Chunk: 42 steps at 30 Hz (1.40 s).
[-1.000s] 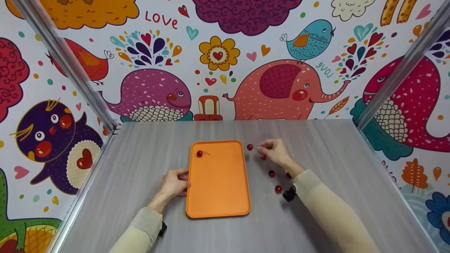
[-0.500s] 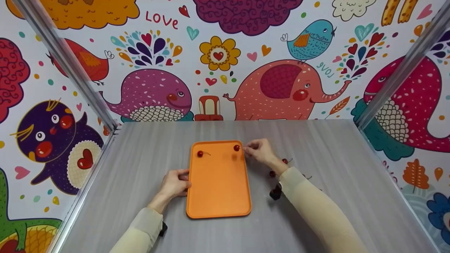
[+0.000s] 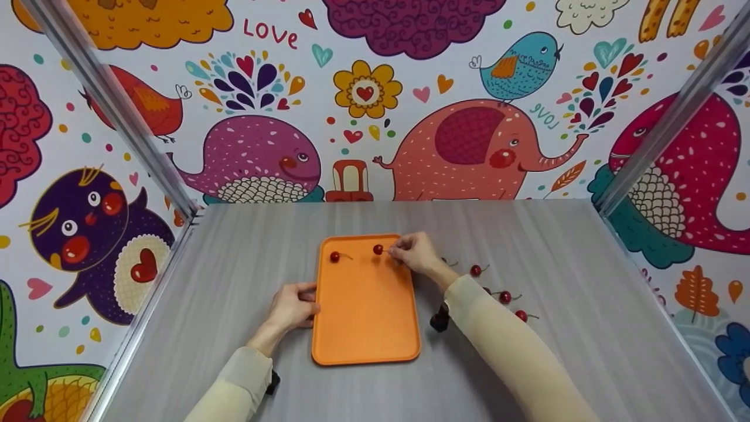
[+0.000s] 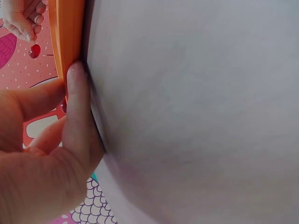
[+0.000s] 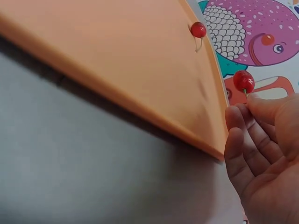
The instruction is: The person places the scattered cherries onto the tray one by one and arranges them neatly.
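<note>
By its stem, a red cherry (image 3: 378, 249) hangs from my right hand (image 3: 417, 253), pinched between thumb and fingertips above the far right part of an orange tray (image 3: 366, 316). In the right wrist view that cherry (image 5: 244, 81) is apart from the tray surface, held by the right hand (image 5: 266, 149). Another cherry (image 3: 334, 257) lies in the tray's far left corner, its stem toward the right. At the tray's left edge my left hand (image 3: 291, 306) grips the rim; the left wrist view has the left hand's fingers (image 4: 77, 88) on both sides of it.
Right of the tray, several more cherries, one cherry (image 3: 476, 270) among them, lie on the grey table (image 3: 246, 234), some partly hidden by the right arm. Patterned walls (image 3: 363, 35) with metal corner posts (image 3: 662, 111) enclose the table at the back and sides.
My right hand has carried the cherry leftward from the table, over the tray's right rim, to above the tray. The left hand and tray have stayed in place.
</note>
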Each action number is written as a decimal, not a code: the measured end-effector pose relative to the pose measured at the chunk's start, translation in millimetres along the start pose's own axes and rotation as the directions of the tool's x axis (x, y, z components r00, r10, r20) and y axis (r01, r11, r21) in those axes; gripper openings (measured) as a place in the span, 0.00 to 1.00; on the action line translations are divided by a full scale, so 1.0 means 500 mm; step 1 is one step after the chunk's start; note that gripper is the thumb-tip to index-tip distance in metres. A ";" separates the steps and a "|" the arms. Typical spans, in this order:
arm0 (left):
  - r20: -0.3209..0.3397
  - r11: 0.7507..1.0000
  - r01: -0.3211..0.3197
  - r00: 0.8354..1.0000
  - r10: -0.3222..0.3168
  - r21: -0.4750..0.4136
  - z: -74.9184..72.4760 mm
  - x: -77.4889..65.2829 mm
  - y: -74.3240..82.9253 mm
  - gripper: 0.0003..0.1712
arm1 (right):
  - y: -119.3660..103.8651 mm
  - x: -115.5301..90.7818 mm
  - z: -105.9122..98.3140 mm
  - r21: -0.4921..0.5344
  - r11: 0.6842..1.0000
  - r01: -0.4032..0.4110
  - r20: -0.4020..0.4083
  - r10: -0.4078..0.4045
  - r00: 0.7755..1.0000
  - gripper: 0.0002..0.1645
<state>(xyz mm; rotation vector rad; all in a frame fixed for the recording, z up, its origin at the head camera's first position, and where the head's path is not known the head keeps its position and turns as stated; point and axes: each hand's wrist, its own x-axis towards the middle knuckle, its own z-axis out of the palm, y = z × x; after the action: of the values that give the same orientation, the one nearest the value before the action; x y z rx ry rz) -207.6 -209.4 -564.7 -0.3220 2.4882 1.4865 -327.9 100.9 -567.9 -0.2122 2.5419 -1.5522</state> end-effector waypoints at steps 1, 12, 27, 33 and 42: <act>0.000 1.000 0.001 1.000 -0.001 0.004 0.000 0.000 0.000 0.36 | -0.001 0.001 0.005 -0.014 1.000 -0.004 0.004 0.004 1.000 0.10; 0.009 0.999 0.022 1.000 -0.022 -0.028 0.000 0.001 0.001 0.36 | -0.031 0.017 0.043 -0.010 0.998 -0.061 0.047 0.061 0.997 0.09; -0.001 1.000 0.003 1.000 -0.003 -0.026 0.001 -0.002 0.000 0.37 | -0.051 0.038 0.080 -0.014 0.990 -0.143 0.124 0.144 0.982 0.09; -0.002 1.000 0.006 1.000 -0.006 -0.026 -0.001 -0.001 0.001 0.37 | -0.049 0.045 0.085 -0.002 0.985 -0.172 0.136 0.170 0.976 0.09; 0.007 0.999 0.007 1.000 -0.006 -0.041 0.000 -0.002 0.001 0.37 | -0.049 0.045 0.086 0.011 0.977 -0.215 0.141 0.211 0.967 0.09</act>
<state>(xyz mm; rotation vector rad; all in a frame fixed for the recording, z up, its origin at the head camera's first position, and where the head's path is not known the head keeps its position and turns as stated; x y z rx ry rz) -207.0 -208.9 -564.1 -0.3312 2.4516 1.5354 -340.3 47.7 -566.9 -0.0400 2.3492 -1.4361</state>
